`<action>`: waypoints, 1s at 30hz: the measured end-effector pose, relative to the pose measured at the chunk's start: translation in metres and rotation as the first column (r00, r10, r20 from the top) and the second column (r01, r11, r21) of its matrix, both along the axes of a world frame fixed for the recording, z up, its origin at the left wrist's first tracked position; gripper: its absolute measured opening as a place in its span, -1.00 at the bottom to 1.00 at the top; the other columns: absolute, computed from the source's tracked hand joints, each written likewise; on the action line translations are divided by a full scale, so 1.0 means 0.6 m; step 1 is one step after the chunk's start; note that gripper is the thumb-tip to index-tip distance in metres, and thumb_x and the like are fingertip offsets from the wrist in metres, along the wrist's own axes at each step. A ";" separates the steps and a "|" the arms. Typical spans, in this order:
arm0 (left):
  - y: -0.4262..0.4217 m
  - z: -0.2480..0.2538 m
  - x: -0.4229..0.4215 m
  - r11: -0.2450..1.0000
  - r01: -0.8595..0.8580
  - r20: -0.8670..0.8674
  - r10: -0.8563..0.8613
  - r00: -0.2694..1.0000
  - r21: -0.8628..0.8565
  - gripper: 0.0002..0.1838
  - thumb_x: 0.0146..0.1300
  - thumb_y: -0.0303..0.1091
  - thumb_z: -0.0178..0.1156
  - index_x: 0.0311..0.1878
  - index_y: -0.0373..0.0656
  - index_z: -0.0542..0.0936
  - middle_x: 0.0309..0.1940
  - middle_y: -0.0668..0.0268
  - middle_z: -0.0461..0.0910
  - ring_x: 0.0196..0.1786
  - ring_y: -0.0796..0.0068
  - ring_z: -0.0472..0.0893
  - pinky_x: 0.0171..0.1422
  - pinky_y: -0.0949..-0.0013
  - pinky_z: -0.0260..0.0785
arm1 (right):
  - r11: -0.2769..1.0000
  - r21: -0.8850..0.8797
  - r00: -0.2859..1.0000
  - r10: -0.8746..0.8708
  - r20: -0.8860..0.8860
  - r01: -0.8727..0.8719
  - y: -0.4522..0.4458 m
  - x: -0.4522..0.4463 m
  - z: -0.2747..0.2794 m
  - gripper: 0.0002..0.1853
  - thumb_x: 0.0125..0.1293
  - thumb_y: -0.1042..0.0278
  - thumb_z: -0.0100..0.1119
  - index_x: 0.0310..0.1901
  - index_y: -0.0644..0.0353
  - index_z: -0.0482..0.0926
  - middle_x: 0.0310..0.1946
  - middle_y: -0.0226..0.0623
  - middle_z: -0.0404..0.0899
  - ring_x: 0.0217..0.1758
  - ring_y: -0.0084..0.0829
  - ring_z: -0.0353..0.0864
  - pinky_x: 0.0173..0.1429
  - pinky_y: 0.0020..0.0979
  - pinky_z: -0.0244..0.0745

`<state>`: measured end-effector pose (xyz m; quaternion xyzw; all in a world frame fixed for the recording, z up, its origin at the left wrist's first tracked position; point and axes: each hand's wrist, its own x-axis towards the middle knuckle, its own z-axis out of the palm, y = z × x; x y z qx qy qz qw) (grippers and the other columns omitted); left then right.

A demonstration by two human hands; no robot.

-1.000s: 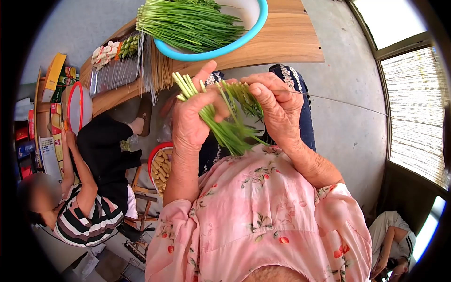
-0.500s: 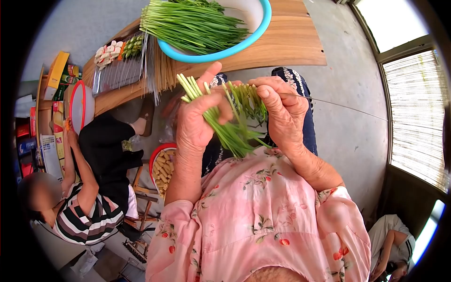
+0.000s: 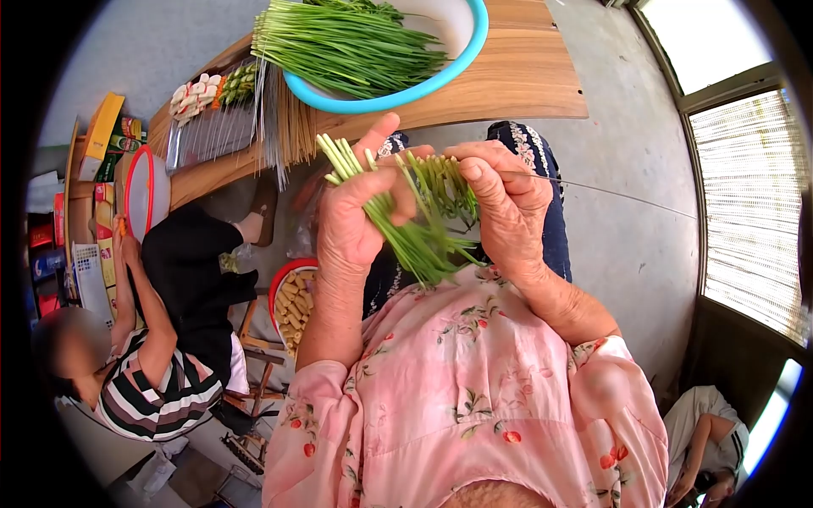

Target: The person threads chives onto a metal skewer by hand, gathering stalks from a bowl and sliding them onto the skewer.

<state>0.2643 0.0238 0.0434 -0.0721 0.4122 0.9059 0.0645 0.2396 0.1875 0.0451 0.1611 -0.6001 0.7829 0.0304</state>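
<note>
A bunch of long green chives, pale cut ends up, is held in my left hand, its fingers curled round the stems and the index finger raised. Between my hands hang folded chives, threaded on a thin metal skewer. My right hand pinches that skewer between thumb and fingers, close against the folded chives, and the bare length sticks out to the right. Fingers of my left hand hide the skewer's other end.
Ahead, a wooden table bears a blue-rimmed basin of chives and a tray of filled skewers. Lower left stands a red-rimmed container of short tan pieces. A person sits at left, another at lower right.
My right hand has shifted very slightly left and the skewer with it. My left hand stays nearly still, its grip on the chives the same.
</note>
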 end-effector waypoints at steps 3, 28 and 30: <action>0.001 0.000 0.000 1.000 -0.008 0.003 0.008 1.000 0.006 -0.37 0.15 -0.49 0.02 0.33 -0.27 0.14 -0.04 -0.11 0.50 -0.58 0.52 0.44 -0.50 0.56 0.24 | 0.999 0.048 1.000 -0.003 0.008 0.003 0.002 0.003 0.005 -0.82 0.26 0.40 0.15 -0.28 0.37 0.62 -0.33 -0.33 0.60 -0.31 -0.55 0.43 -0.18 -0.57 0.32; 0.031 0.047 0.024 0.948 -0.234 -0.067 0.225 0.972 -0.214 -0.31 0.12 -0.58 -0.03 0.37 -0.24 0.07 -0.10 0.01 0.56 -0.47 0.52 0.54 -0.39 0.51 0.39 | 0.986 0.152 0.888 0.004 -0.460 0.074 -0.003 0.021 0.025 -0.81 0.22 0.45 0.16 -0.19 0.38 0.57 -0.33 -0.21 0.57 -0.28 -0.36 0.50 -0.19 -0.46 0.44; 0.032 0.048 0.026 0.945 -0.240 -0.072 0.230 0.971 -0.222 -0.32 0.12 -0.58 -0.03 0.37 -0.25 0.07 -0.10 0.01 0.56 -0.46 0.51 0.55 -0.40 0.52 0.39 | 0.985 0.157 0.891 0.010 -0.455 0.069 -0.002 0.023 0.027 -0.82 0.21 0.45 0.17 -0.19 0.37 0.57 -0.32 -0.21 0.57 -0.28 -0.35 0.51 -0.19 -0.45 0.44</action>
